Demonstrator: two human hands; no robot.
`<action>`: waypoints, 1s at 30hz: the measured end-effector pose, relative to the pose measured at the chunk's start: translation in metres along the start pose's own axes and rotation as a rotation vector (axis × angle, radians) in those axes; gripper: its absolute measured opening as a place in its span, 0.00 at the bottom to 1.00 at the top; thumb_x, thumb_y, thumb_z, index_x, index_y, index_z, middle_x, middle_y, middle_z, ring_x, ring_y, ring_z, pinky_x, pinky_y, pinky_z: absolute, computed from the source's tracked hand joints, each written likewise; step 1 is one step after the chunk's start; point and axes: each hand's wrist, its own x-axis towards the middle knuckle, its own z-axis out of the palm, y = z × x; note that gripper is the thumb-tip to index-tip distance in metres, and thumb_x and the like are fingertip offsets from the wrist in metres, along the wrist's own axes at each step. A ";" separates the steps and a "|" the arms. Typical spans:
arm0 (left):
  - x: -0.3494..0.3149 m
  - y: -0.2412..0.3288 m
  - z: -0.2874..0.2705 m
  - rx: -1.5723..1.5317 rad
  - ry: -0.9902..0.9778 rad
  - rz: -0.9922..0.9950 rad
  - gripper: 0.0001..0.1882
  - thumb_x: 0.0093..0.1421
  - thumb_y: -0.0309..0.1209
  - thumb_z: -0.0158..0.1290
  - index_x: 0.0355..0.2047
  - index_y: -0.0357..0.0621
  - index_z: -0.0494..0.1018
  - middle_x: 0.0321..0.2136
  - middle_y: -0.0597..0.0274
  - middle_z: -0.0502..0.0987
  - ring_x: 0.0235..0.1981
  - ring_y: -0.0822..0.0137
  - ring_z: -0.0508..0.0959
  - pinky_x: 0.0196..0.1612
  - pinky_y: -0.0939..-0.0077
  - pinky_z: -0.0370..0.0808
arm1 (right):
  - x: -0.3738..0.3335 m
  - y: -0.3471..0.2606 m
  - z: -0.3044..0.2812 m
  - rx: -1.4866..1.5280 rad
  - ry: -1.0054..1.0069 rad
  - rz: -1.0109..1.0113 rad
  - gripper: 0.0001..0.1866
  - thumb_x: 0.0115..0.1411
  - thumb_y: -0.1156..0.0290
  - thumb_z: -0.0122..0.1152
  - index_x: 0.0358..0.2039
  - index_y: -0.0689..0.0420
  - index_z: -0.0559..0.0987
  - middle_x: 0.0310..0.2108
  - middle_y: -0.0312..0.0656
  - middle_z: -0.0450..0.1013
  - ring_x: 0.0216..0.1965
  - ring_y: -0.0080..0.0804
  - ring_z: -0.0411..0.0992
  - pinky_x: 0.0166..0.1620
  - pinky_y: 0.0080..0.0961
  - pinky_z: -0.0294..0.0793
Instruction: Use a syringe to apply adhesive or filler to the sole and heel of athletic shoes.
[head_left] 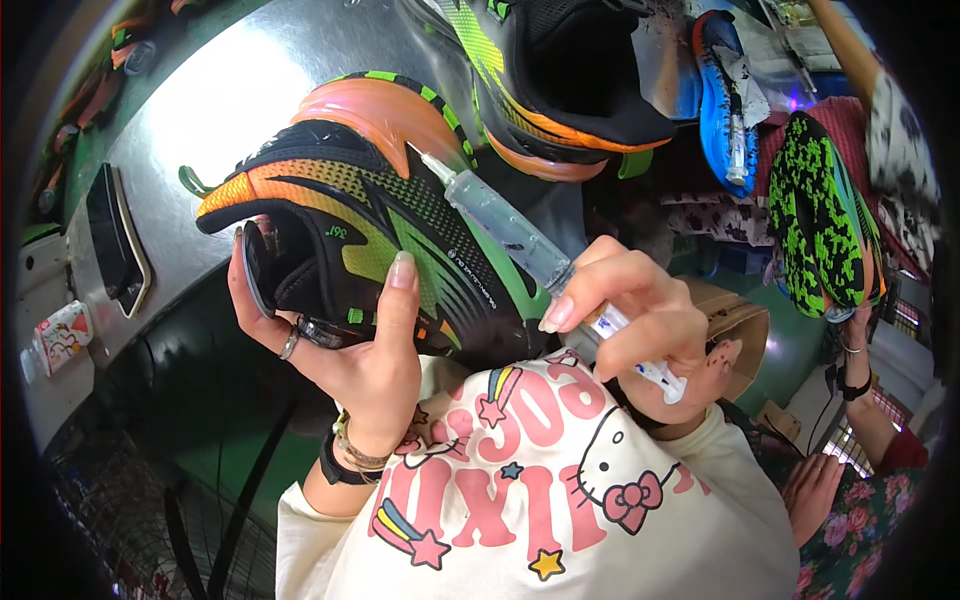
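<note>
My left hand (365,365) grips a black sneaker (345,225) with orange and green patterning, its thumb on the side and its fingers at the collar opening. The shoe lies tilted on its side, showing its translucent orange sole (385,115). In my right hand (650,320) is a clear plastic syringe (510,230), held around the barrel's rear and plunger end. Its white nozzle points up and left at the seam between upper and sole; whether it touches cannot be made out. Some clear contents show inside the barrel.
A similar sneaker (560,110) stands just beyond on the metal table (200,110). At left lie a phone (118,240) and a small printed container (64,335). To the right are a blue shoe (722,110), a cardboard box (735,335) and another person's hand (853,330) under a green-black shoe (825,215).
</note>
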 end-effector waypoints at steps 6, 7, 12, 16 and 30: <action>-0.001 0.001 -0.001 0.011 -0.002 0.010 0.49 0.49 0.17 0.62 0.65 0.39 0.42 0.60 0.48 0.55 0.57 0.59 0.65 0.58 0.65 0.67 | -0.002 -0.007 -0.003 0.002 0.029 0.023 0.32 0.68 0.54 0.26 0.15 0.55 0.73 0.35 0.54 0.74 0.32 0.40 0.68 0.38 0.35 0.64; -0.001 0.001 -0.001 0.040 -0.007 0.028 0.50 0.49 0.17 0.62 0.65 0.39 0.42 0.60 0.48 0.55 0.57 0.59 0.65 0.58 0.65 0.67 | -0.003 -0.010 -0.003 0.002 0.031 0.028 0.32 0.68 0.54 0.26 0.15 0.55 0.73 0.35 0.54 0.74 0.32 0.40 0.68 0.38 0.35 0.64; -0.009 -0.002 0.004 0.002 -0.004 0.065 0.45 0.51 0.16 0.60 0.64 0.40 0.45 0.59 0.51 0.58 0.56 0.62 0.67 0.57 0.68 0.69 | -0.020 -0.019 -0.003 -0.021 0.053 0.055 0.28 0.66 0.58 0.30 0.14 0.54 0.72 0.35 0.54 0.74 0.31 0.40 0.67 0.38 0.34 0.65; -0.016 0.003 0.004 -0.027 -0.005 -0.009 0.49 0.49 0.16 0.62 0.64 0.38 0.42 0.60 0.47 0.55 0.57 0.59 0.65 0.57 0.66 0.70 | -0.033 -0.027 -0.005 -0.062 0.016 0.111 0.24 0.62 0.60 0.33 0.14 0.53 0.72 0.36 0.54 0.74 0.31 0.40 0.67 0.37 0.33 0.65; 0.000 -0.006 0.000 -0.016 0.003 0.132 0.41 0.53 0.14 0.58 0.63 0.41 0.49 0.56 0.54 0.62 0.52 0.66 0.71 0.54 0.73 0.72 | -0.032 -0.026 -0.002 -0.097 -0.041 0.008 0.23 0.59 0.61 0.33 0.13 0.52 0.72 0.36 0.57 0.74 0.27 0.40 0.70 0.35 0.31 0.66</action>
